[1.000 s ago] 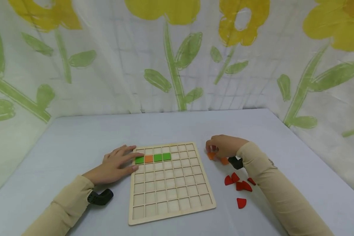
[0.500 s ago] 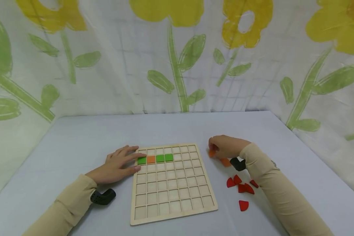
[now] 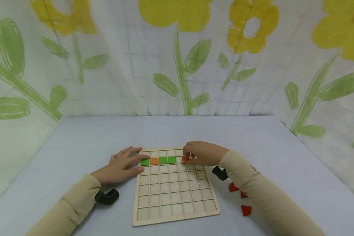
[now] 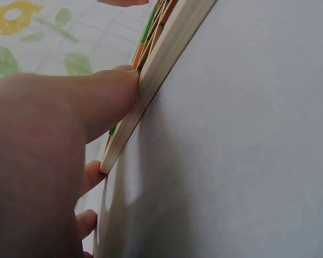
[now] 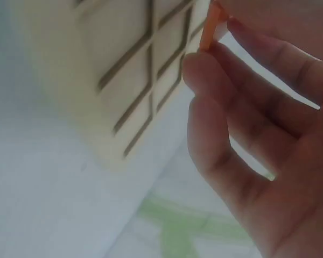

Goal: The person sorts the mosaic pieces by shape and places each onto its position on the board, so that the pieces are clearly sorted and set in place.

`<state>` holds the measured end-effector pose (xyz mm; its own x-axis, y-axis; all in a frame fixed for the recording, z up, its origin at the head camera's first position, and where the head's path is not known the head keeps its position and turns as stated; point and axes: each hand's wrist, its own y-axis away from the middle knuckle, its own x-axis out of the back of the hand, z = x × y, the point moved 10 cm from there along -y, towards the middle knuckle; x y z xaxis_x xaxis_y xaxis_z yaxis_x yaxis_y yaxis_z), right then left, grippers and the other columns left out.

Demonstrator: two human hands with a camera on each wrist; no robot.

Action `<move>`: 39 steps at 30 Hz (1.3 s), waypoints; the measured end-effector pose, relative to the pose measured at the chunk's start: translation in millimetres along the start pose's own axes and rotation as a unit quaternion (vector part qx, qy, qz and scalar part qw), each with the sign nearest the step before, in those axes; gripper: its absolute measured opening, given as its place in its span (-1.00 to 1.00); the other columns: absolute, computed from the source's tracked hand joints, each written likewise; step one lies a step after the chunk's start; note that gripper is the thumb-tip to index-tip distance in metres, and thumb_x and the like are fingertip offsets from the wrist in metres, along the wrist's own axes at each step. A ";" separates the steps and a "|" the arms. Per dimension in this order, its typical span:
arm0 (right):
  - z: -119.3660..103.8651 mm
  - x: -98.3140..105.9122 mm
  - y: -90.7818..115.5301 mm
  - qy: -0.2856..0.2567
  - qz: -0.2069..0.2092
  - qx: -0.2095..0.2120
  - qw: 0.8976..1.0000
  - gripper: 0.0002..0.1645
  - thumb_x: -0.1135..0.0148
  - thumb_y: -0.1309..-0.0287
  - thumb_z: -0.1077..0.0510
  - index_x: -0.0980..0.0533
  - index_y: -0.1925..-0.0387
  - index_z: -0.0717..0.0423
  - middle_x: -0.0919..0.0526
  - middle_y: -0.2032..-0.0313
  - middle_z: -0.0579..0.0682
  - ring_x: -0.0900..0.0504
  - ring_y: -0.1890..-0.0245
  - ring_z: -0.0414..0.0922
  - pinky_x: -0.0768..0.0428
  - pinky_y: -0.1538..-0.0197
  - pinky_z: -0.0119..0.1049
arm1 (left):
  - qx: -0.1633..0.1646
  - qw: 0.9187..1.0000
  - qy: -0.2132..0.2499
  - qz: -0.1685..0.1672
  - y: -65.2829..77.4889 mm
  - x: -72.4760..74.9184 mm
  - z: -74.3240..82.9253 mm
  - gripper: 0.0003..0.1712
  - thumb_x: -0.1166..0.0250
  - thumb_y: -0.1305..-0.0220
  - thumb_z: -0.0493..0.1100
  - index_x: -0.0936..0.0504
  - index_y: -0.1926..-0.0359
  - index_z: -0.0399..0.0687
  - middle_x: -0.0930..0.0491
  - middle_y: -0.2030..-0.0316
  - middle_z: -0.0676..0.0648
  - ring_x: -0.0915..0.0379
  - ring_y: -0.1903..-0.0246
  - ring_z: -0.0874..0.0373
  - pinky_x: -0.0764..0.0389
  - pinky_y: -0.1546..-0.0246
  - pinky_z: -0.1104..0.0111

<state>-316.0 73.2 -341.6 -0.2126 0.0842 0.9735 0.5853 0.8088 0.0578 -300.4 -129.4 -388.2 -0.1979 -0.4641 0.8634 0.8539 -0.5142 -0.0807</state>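
A wooden grid board (image 3: pixel 162 188) lies on the table. Its second row from the far edge holds a green tile (image 3: pixel 145 162), an orange tile (image 3: pixel 154 161) and two more green tiles (image 3: pixel 167 160). My left hand (image 3: pixel 121 167) rests at the board's left edge, fingers extended, one fingertip on the leftmost green tile. In the left wrist view the thumb (image 4: pixel 110 97) touches the board's side. My right hand (image 3: pixel 205 154) pinches an orange tile (image 5: pixel 209 31) between thumb and fingers, over the same row, right of the green tiles. The hand partly hides that tile.
Several red quarter-circle pieces (image 3: pixel 246 210) lie on the table right of the board, some hidden by the right sleeve (image 3: pixel 253 177). A white cloth with painted flowers (image 3: pixel 121 78) hangs behind the table. Black wrist cameras (image 3: pixel 107 196) sit under both wrists.
My right hand has picked up an orange tile from the table right of the board and carried it left over the grid. The left hand has stayed at the board's edge.
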 end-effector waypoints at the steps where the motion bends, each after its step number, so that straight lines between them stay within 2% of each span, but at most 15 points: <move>1: -3.3 -1.8 -4.5 0.008 -0.001 0.004 1.000 -0.95 -0.26 -0.25 0.06 -0.52 0.30 -0.12 -0.53 0.26 -0.27 -0.52 0.27 -0.28 -0.51 0.15 -0.40 | -0.001 1.000 0.002 0.001 0.4 0.0 0.6 -0.47 -0.08 -0.36 0.24 -0.39 -0.31 0.36 -0.09 -0.43 -0.08 0.22 -0.43 -0.29 0.06 -0.11 -0.29; 5: -8.5 -8.0 -16.7 0.029 -0.011 -0.002 1.000 -0.95 -0.25 -0.25 0.04 -0.52 0.30 -0.16 -0.51 0.29 -0.29 -0.49 0.30 -0.33 -0.50 0.15 -0.42 | -0.002 1.000 0.003 0.007 1.7 0.3 2.4 -0.48 -0.08 -0.36 0.24 -0.38 -0.31 0.39 -0.10 -0.43 -0.10 0.20 -0.42 -0.30 0.04 -0.11 -0.26; 9: -7.0 -11.3 -20.9 0.017 -0.022 -0.016 0.999 -0.95 -0.25 -0.25 0.04 -0.51 0.28 -0.16 -0.49 0.29 -0.29 -0.48 0.29 -0.33 -0.50 0.14 -0.42 | -0.002 1.000 0.003 0.008 2.1 0.3 3.3 -0.48 -0.08 -0.36 0.23 -0.37 -0.31 0.41 -0.10 -0.43 -0.10 0.20 -0.42 -0.30 0.03 -0.10 -0.23; 22: -5.1 -7.2 -21.6 0.013 0.009 0.011 1.000 -0.95 -0.28 -0.22 0.10 -0.57 0.27 -0.10 -0.57 0.24 -0.25 -0.56 0.25 -0.32 -0.53 0.13 -0.41 | -0.002 1.000 -0.001 0.002 0.5 0.4 3.6 -0.47 -0.07 -0.36 0.23 -0.36 -0.32 0.37 -0.09 -0.43 -0.10 0.22 -0.42 -0.29 0.04 -0.11 -0.26; 26: -6.2 -7.4 -21.0 0.033 0.007 0.014 0.999 -0.95 -0.27 -0.23 0.10 -0.56 0.26 -0.11 -0.57 0.24 -0.25 -0.54 0.26 -0.31 -0.53 0.12 -0.38 | 0.000 1.000 0.004 0.002 1.1 0.7 3.6 -0.47 -0.08 -0.36 0.23 -0.37 -0.32 0.37 -0.08 -0.43 -0.11 0.23 -0.42 -0.30 0.05 -0.11 -0.24; 33: -11.0 -6.7 -16.6 0.046 -0.004 0.014 0.999 -0.78 -0.20 -0.29 0.12 -0.58 0.05 -0.15 -0.58 0.19 -0.19 -0.55 0.24 -0.27 -0.54 0.09 -0.32 | -0.001 1.000 0.002 0.000 -0.6 -0.3 3.7 -0.47 -0.08 -0.36 0.23 -0.37 -0.32 0.37 -0.09 -0.43 -0.10 0.23 -0.42 -0.30 0.05 -0.11 -0.26; 39: -10.8 -5.5 -14.7 0.046 -0.007 0.009 0.999 -0.79 -0.19 -0.30 0.14 -0.59 0.07 -0.16 -0.57 0.17 -0.18 -0.58 0.20 -0.25 -0.54 0.08 -0.32 | 0.001 1.000 -0.004 -0.001 -1.7 -0.7 1.7 -0.47 -0.08 -0.36 0.24 -0.37 -0.32 0.37 -0.09 -0.43 -0.09 0.22 -0.43 -0.29 0.05 -0.12 -0.28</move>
<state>-315.0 54.6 -345.4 -0.1473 0.0186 0.9889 0.5680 0.8201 0.0692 -300.8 -127.0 -387.9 -0.1959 -0.4581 0.8671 0.8547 -0.5132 -0.0780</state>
